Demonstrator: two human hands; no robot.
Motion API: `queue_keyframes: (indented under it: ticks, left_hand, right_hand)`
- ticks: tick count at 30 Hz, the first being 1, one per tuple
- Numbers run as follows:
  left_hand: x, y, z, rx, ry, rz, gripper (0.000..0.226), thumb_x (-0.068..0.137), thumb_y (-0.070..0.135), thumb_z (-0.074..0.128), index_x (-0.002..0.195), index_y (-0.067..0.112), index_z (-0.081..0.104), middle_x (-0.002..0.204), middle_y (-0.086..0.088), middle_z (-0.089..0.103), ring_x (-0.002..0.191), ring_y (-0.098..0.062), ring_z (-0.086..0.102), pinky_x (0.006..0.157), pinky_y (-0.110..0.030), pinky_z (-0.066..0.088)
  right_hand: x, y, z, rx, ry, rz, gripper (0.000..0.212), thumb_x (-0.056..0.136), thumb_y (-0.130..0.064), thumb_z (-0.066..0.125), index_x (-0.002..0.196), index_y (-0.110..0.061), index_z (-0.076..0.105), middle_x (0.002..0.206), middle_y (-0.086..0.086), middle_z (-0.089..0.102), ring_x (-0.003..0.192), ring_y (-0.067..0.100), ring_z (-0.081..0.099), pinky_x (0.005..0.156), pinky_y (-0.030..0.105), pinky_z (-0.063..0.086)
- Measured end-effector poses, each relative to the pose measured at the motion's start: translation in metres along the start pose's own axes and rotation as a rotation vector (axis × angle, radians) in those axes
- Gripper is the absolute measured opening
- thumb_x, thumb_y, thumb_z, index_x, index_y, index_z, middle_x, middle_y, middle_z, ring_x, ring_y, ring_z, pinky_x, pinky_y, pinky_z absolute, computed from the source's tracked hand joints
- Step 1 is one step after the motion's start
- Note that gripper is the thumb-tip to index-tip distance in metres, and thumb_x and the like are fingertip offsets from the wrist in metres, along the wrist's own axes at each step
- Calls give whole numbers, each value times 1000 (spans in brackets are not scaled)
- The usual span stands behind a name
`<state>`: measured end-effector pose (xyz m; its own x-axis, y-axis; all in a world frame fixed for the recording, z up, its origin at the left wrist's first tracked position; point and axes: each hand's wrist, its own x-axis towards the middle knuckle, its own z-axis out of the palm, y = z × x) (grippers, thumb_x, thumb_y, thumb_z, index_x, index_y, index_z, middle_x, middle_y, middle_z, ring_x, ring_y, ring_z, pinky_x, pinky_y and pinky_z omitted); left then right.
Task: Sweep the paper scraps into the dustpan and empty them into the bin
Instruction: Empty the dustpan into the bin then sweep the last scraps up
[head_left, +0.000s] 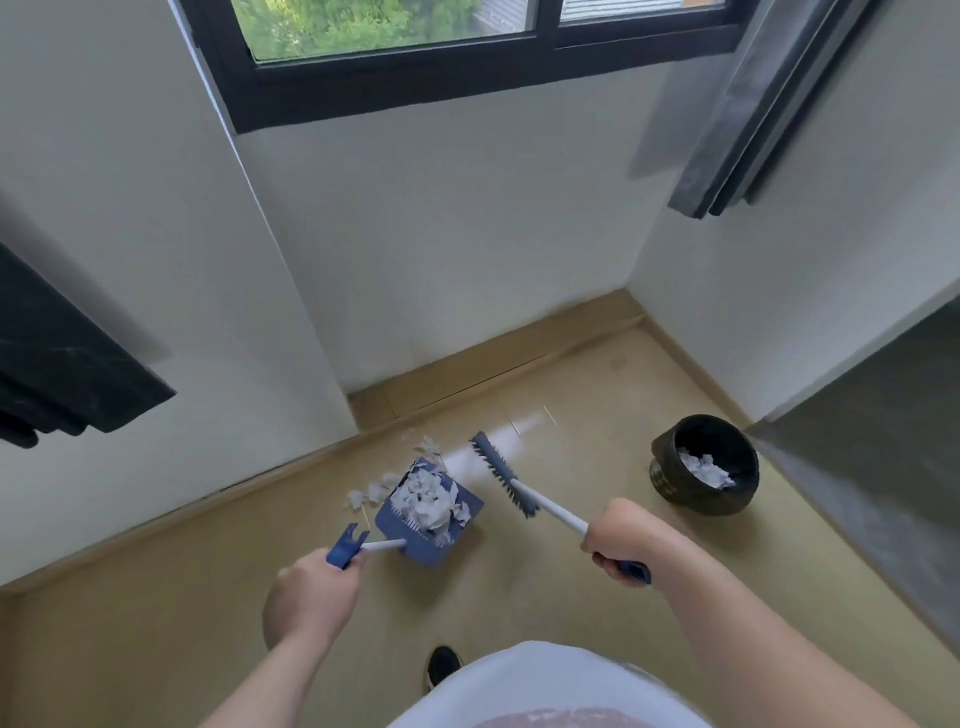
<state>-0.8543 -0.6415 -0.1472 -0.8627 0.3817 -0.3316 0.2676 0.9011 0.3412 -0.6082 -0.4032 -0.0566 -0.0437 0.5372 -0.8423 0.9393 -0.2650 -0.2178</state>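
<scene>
Two hands share the work in the head view, the only one there is. The left hand (311, 587), lower centre of the frame, has its fingers wrapped round the blue end of the dustpan's handle. The dustpan (470, 506) sits low on the tan floor (545, 613), just left of centre, with a heap of paper scraps (426, 499) inside it. The right hand (618, 540), right of centre, is clenched round the white shaft of the brush. The brush head (501, 475) stands just to the right of the pan, apart from it and slightly blurred. Whether its bristles touch the floor I cannot tell.

A few loose scraps (363, 496) lie at the pan's upper-left edge, outside its walls. The black bin (670, 483) stands well apart at the right of the frame, near the wall corner, with white paper already in it.

By my reading, sweeping is nearly finished and emptying has not begun. The next move calls for bringing the brush round to the far side of the stragglers and drawing them in. Then the pan must be lifted level, carried rightward and tipped over the bin's mouth without spilling the light paper.
</scene>
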Motion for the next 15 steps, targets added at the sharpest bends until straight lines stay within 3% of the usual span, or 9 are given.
queue_keyframes:
  ticks: [6,10,15]
  left_hand:
    - [-14,43,-13,-20,50,54,45,87,59,61,63,20,61,64,3,62,67,-27,59,56,-28,48]
    - [-27,81,-23,-24,80,95,43,88,59,60,66,21,61,67,2,60,69,-28,57,57,-28,45]
    - [-45,128,-30,57,181,190,43,85,59,60,65,21,59,62,1,55,66,-30,53,58,-29,47]
  right_hand:
    - [-3,29,-17,334,14,-47,7,88,2,49,87,1,56,63,11,48,38,15,36,48,22,27]
    - [-12,59,-38,485,20,-110,9,89,1,52,81,-2,53,54,8,44,36,15,33,43,19,24]
    - [-24,102,-65,669,14,-154,11,91,-1,53,80,-5,53,56,6,44,37,13,32,35,17,23]
